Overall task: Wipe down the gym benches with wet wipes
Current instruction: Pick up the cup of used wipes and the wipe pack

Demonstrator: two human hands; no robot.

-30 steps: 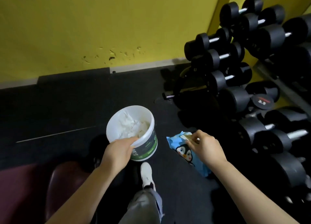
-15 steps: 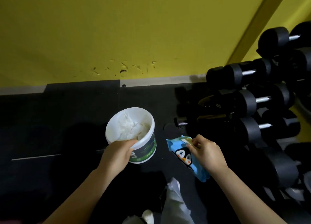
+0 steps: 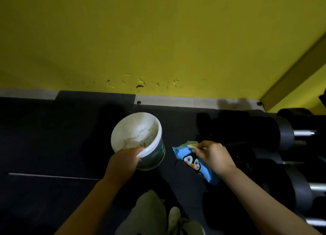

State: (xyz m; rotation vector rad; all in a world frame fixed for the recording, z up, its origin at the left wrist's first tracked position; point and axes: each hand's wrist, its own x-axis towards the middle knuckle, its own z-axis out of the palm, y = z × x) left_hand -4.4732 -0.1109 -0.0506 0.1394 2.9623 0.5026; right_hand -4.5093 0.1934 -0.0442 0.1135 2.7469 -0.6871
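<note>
Left hand (image 3: pixel 124 161) grips the tub (image 3: pixel 137 139) rim; right hand (image 3: pixel 212 157) pinches the pack (image 3: pixel 191 161) flap: best peel slowly, keeping the tub level

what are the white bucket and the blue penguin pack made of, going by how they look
The white bucket, held at its rim by the left hand, looks like smooth moulded plastic: thick rolled rim, printed green band. The penguin pack in the right hand looks like thin, flexible plastic film: glossy print, crinkled edges, soft shape. The white mass inside the bucket is too blurred to identify.
</note>
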